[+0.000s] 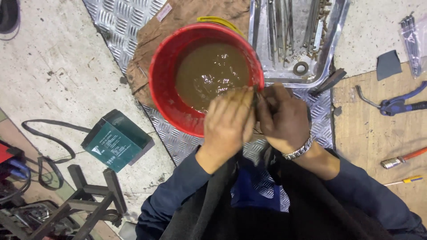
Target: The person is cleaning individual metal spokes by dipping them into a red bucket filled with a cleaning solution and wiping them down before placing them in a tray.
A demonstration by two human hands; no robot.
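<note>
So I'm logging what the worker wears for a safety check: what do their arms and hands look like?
Both arms are in dark navy blue long sleeves, pushed up a little from the wrists. The left hand and the right hand are bare, with no gloves, and look smeared with grime. The right wrist carries a silver metal link watch band. A dark apron-like garment covers the lap.

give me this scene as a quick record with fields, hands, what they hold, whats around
left hand: left hand pressed against the right over the bucket's near rim, fingers curled
right hand: right hand pinching a small dark item, too small to identify; metal watch on the wrist
bucket: red bucket holding muddy brown liquid
under bucket: brown cardboard on checker plate
behind: metal tray of thin rods
left floor: green battery
right board: blue-handled pliers, screwdriver
</note>
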